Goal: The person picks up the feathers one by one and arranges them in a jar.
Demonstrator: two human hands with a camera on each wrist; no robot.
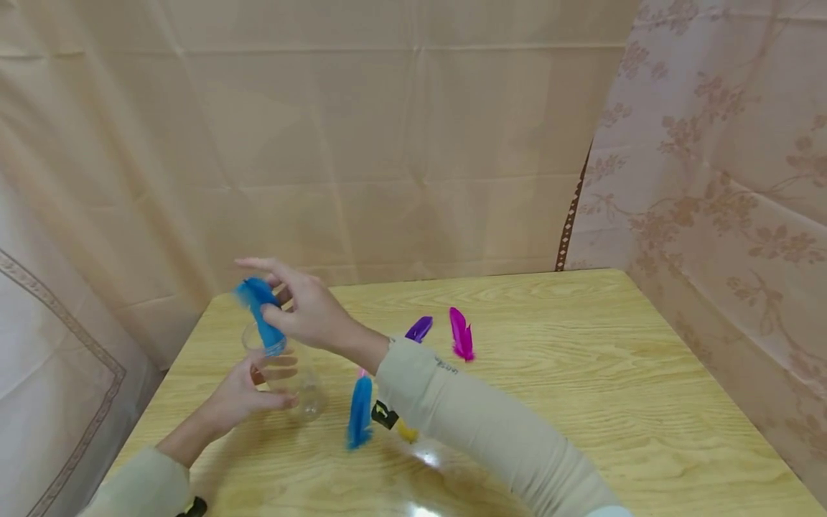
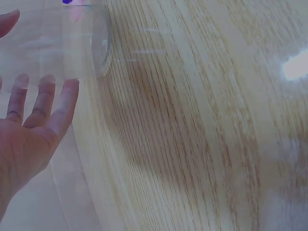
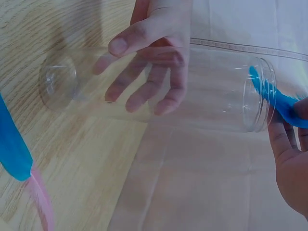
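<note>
Head view (12 = top of view, dial centred on the jar). Your left hand (image 1: 242, 398), at 8 o'clock, grips the tall clear cylindrical jar (image 1: 304, 380), thumb and fingers clamped round its wall; plastic or glass, can't tell. Your right hand (image 1: 310, 309), at 1 o'clock, pinches a bright blue soft feather (image 1: 266, 330) between thumb and fingers, index finger held away. The feather's lower end is at the jar's mouth. On the wood-grain bench (image 1: 581, 402): a second blue feather (image 1: 360, 416) at 4 o'clock, a slim purple feather (image 1: 420, 329) between 2 and 3, a magenta feather (image 1: 461, 334) near 3.

Left wrist view. Jar runs from 9 o'clock to 11, base toward the bench side; contact with the bench can't be judged. Your left fingers lie spread along the wall, thumb opposite. Advice: grip just firmly enough to stop the jar rolling in the hand.

Right wrist view. Mouth at 3 o'clock, base at 9. The pinched feather's tip shows just within the ringed rim; much of it is outside. A pale pink feather (image 3: 42, 202) lies at 8, by the second blue one. Judgement: line the feather up with the jar's axis, feed it tip first, and release only once the vane clears the rim, lest it catch or spring out.
</note>
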